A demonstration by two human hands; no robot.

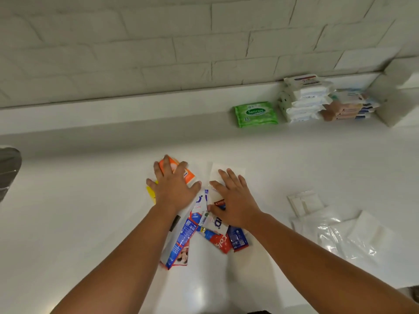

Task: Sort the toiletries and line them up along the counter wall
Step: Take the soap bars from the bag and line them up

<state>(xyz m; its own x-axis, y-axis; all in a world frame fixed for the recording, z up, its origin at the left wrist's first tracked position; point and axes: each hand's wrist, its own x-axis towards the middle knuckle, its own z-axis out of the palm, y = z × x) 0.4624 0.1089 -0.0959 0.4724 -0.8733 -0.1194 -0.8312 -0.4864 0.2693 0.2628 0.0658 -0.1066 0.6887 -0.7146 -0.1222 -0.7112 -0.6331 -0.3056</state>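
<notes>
my left hand (174,189) lies flat, fingers spread, on the orange rectangular packet (190,176); my right hand (235,200), fingers straight, rests on the white paper sachet (214,172)

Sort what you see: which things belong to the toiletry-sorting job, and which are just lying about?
Job: orange rectangular packet, pile of red and blue toothpaste sachets, green plastic wipes pack, stacked white wipes packs.
Lying about: crumpled clear plastic bags, grey object at the left edge.
</notes>
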